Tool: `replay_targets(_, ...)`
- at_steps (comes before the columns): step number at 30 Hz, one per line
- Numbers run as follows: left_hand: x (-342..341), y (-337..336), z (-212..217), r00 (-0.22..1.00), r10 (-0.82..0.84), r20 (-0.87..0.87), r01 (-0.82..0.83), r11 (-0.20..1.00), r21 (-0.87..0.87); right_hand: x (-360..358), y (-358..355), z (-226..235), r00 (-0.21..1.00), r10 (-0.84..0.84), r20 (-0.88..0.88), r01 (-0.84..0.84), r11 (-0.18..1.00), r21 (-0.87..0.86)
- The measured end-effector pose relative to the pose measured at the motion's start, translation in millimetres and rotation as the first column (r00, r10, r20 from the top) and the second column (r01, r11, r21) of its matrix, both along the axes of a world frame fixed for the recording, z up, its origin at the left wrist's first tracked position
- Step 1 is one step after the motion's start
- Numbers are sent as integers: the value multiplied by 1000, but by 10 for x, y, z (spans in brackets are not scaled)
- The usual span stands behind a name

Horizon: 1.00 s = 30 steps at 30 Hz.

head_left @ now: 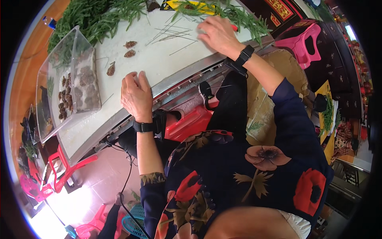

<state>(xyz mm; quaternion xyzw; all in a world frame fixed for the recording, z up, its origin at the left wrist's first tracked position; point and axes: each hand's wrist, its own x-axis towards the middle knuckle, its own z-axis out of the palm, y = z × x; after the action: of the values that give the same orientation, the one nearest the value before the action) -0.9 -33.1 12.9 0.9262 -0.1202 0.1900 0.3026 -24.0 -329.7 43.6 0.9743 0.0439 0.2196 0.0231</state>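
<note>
My left hand [136, 95] is at the near edge of the white tabletop [159, 67], its fingers loosely bent and apart with nothing seen in them. Three small brown pine cones [111, 69] lie just beyond it. To the right, my right hand [219, 36] hovers over or rests on the table, fingers half curled and apart, close to a scatter of thin wires [171, 35]. A small red piece [234, 28] shows beside its knuckles; the rest is hidden. Green artificial sprigs [254, 26] lie beyond this hand.
A clear plastic bin [85, 75] with several pine cones stands on its side at the table's left. Behind it is a heap of green sprays [95, 20]. A pink stool [304, 46] and cardboard [278, 67] are at right. Red stools [189, 123] stand below.
</note>
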Motion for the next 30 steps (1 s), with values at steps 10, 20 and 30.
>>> replay_targets(10, 24, -8, -1, 1000, -7, -4, 7, 1000, 0, 333, 376, -82, 862, 376, -340, -249, 899, 361)
replay_targets(20, 214, 120, 131, 973, -119, -197, 113, 993, -39, 189, 339, -219, 938, 331, -104, -291, 914, 284)
replay_targets(30, 872, -152, 272, 985, -119, -128, 163, 894, 416, -119, 272, -234, 944, 330, -16, -305, 888, 344)
